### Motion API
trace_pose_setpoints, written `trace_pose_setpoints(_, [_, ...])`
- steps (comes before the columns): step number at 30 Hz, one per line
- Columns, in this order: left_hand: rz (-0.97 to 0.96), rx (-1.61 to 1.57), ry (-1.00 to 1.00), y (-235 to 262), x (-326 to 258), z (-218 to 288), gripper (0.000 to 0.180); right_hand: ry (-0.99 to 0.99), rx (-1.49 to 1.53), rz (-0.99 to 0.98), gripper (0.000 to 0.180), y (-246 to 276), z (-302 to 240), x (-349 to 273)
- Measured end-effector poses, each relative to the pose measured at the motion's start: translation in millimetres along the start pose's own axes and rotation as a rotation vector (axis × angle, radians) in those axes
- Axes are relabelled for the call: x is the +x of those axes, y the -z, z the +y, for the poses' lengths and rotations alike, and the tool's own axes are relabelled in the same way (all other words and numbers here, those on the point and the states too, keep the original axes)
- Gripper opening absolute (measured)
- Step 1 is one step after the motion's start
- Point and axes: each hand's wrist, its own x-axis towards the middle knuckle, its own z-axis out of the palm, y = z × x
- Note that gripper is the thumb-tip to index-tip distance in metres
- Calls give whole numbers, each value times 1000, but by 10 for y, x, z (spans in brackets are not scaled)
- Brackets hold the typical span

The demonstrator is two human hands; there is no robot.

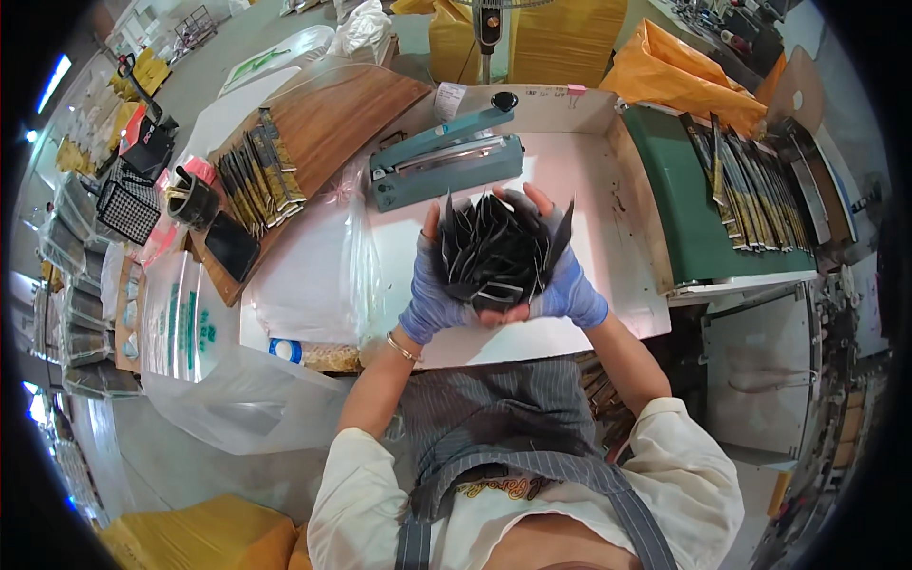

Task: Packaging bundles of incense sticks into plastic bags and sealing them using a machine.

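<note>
Between my left hand (pixel 432 285) and my right hand (pixel 564 283) is a thick bundle of black flat packets (pixel 499 245), seen end-on. Both hands wear bluish fingerless gloves and wrap round the bundle from either side, thumbs and fingertips bare. The packets' ends fan out unevenly towards me; their lower parts are hidden. I hold them above the white worktable (pixel 608 247), near its front edge. Just beyond the bundle sits a teal impulse sealer (pixel 446 161) with its arm raised.
Clear plastic bags (pixel 313 256) lie on my left, beside a brown wooden board (pixel 332 114) with narrow black-and-gold packets (pixel 258 180), a phone (pixel 231 245) and a dark cup (pixel 193 202). At right, more packets (pixel 750 190) rest on a green surface (pixel 665 190) behind a wooden side wall (pixel 641 180).
</note>
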Motion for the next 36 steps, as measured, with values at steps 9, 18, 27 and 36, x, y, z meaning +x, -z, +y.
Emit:
trace_pose_setpoints(9, [-214,1340,-454,311,-168,72,91,10,-240,12,65,-279,-128,131])
trace_pose_setpoints(18, [245,607,244,898,-988,-308,63,-876,580,-341,30,-417,640,-347])
trace_pose_setpoints(27, [440,2572,-790,1393,-1218,2078,19,-990,716,-195,22,-617,818,-557])
trace_pose_setpoints(36, [265,2075,-728,1093,-914,511,28,-1025,633,-155,25,-876,992,-566])
